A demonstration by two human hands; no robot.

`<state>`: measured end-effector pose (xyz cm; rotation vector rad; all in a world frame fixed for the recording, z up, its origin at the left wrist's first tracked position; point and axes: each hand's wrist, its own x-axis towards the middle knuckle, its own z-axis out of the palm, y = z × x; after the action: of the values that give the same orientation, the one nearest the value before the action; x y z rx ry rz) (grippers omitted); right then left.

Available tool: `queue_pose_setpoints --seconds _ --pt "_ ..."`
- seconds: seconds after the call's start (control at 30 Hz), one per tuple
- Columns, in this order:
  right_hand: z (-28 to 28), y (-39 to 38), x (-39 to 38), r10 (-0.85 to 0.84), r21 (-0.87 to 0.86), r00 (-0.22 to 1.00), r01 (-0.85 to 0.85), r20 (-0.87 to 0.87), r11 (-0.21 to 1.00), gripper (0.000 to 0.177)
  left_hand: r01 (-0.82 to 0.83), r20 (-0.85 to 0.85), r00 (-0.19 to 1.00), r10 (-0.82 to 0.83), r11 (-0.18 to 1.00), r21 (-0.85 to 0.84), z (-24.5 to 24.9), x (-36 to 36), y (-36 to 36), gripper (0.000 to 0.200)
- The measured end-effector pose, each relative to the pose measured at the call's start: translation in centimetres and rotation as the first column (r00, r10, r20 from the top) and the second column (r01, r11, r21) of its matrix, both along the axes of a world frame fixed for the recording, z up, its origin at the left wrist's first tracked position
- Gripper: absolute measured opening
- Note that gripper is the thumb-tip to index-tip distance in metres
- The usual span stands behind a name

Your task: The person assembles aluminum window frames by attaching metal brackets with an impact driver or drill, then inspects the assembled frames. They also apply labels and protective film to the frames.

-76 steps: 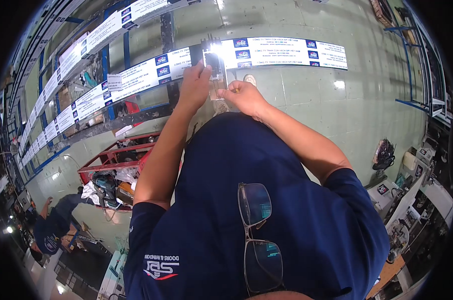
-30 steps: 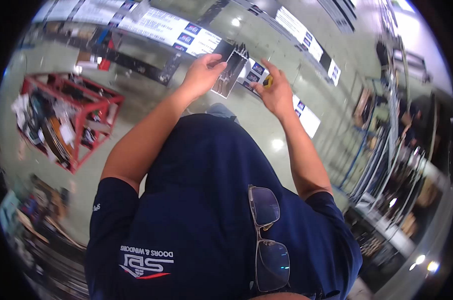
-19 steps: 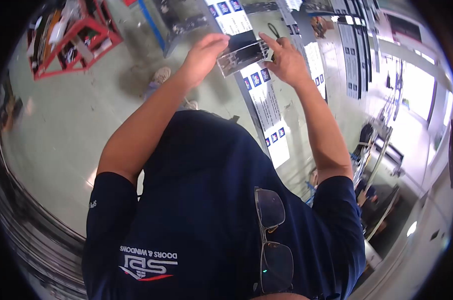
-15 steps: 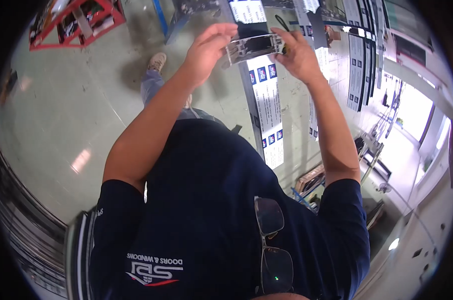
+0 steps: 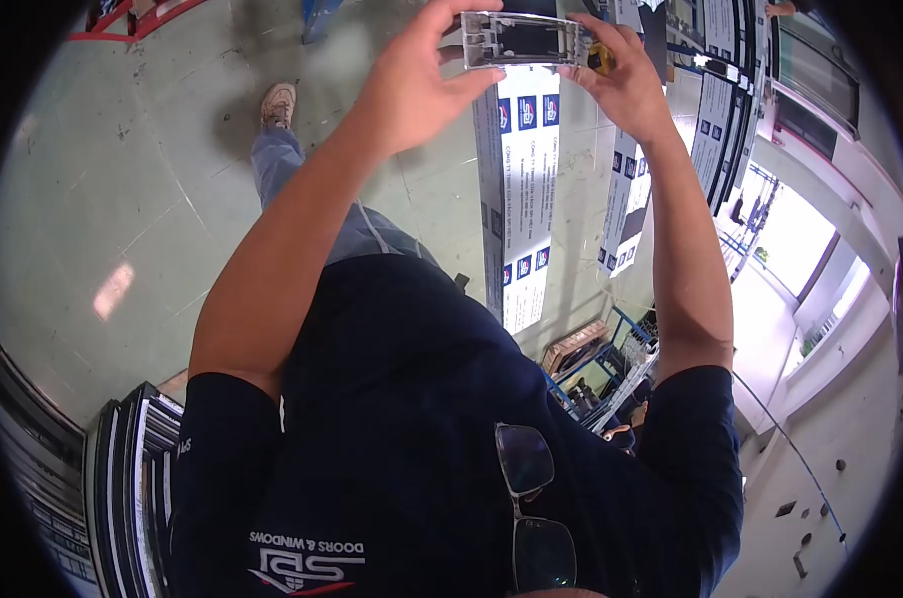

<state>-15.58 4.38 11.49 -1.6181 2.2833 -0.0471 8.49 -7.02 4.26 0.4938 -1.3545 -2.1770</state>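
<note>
Both my hands are raised at the top of the view, gripping a short piece of hollow aluminium profile [image 5: 475,42] from its two ends. Its open cross-section, with several inner walls, faces me. My left hand [image 5: 417,85] pinches the left end between thumb and fingers. At the right end, my right hand [image 5: 626,90] has its fingers bent over the edge and its thumb below. A yellow and black object [image 5: 599,58], perhaps a tape measure, shows inside the right palm, partly hidden. Beneath the piece runs a long profile [image 5: 526,199] covered in printed white and blue film.
Another film-covered profile [image 5: 626,199] and stacked dark profiles [image 5: 716,130] are on the right. A blue rack [image 5: 611,369] with parts stands lower right. Dark frames [image 5: 123,468] lean at lower left. A red stand [image 5: 138,20] shows at the top left.
Both hands have moved up in the view with the profile piece, which has tilted so its hollow end shows more fully. My left thumb now lies along its lower edge.
</note>
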Motion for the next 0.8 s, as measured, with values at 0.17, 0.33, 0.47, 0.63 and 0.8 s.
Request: queue_pose_setpoints --seconds 0.17,0.33,0.47,0.63,0.8 --pt "-0.1 0.0 0.2 0.038 -0.01 0.996 -0.039 -0.081 0.999 0.063 -0.346 -0.669 0.736 0.098 0.905 -0.248 -5.3 -2.8 0.1 0.064" --pt "0.3 -0.1 0.4 0.069 -0.017 0.992 -0.071 -0.108 0.997 0.064 -0.197 -0.352 0.931 0.096 0.944 -0.264 -3.4 -1.4 -0.3 0.065" --pt "0.1 -0.1 -0.3 0.071 -0.012 0.994 -0.072 -0.088 0.997 0.064 -0.004 0.07 0.998 0.008 0.998 -0.063 1.6 1.1 -0.5 0.068" --pt "0.5 -0.2 -0.2 0.06 -0.004 0.997 -0.06 -0.052 0.998 0.064 -0.288 -0.645 0.762 0.054 0.921 -0.263 -4.6 -2.0 -0.4 0.071" --pt "0.7 -0.4 0.1 0.034 0.049 0.995 -0.03 -0.092 0.998 0.064 -0.323 -0.689 0.723 0.054 0.908 -0.267 -5.7 -2.6 -0.7 0.073"
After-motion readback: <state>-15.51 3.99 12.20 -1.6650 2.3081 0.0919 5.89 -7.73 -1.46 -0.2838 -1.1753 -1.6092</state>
